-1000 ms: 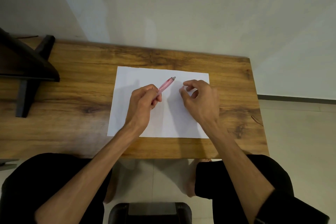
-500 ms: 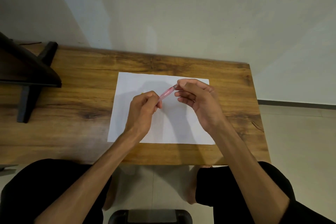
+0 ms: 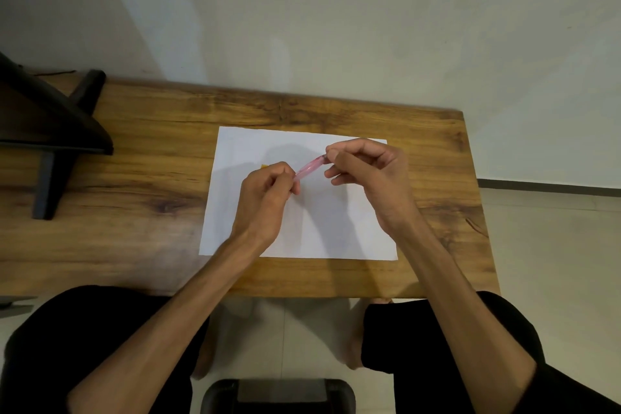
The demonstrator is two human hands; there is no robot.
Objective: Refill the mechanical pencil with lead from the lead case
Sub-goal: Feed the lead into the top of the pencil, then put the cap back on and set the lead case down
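1. Nearest the camera, a dark chair edge (image 3: 279, 395) shows between the person's black-clad knees, and two bare forearms reach forward over the worktop (image 3: 134, 212).
2. A white sheet (image 3: 312, 232) lies flat on the worktop, under and around both hands.
3. The left hand (image 3: 265, 198) is curled into a loose fist, its fingers (image 3: 285, 175) wrapped around the lower end of the pink pencil (image 3: 311, 167).
4. The pencil slants up and to the right, held above the sheet, bridging the two hands.
5. The right hand (image 3: 373, 178) pinches the pencil's upper end between thumb and forefinger; its other fingers are folded loosely beneath.
6. Whether a lead is in that pinch is too small to tell.
7. Just left of the left fingers, a small yellow bit (image 3: 264, 165) peeks out on the sheet; what it is cannot be told.
8. Far left of the hands, a black stand (image 3: 50, 131) sits on the worktop.
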